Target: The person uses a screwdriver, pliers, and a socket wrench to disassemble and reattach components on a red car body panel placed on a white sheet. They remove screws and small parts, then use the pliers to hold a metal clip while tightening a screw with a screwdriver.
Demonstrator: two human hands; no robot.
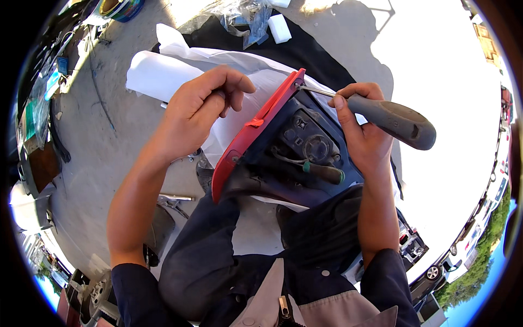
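Note:
My right hand (366, 122) is wrapped round a screwdriver (396, 119) with a thick grey handle. Its thin shaft reaches left to the upper end of a red-edged vehicle panel (235, 155), where the tip meets a small fastener. The panel's dark inner side, with a round moulded fitting (317, 148), faces me as it rests tilted by my knees. Inside it lies a second screwdriver (326, 173) with a green-ended handle. My left hand (202, 106) is raised left of the red edge, fingers curled in and thumb against them; anything between them is hidden.
White foam sheeting (163, 73) and black cloth (318, 46) lie under and behind the panel. Metal tools (175, 199) rest by my left leg. Clear plastic wrap (248, 19) and a white foam block (279, 29) are at the far side. Clutter lines the left; parked cars (433, 272) stand right.

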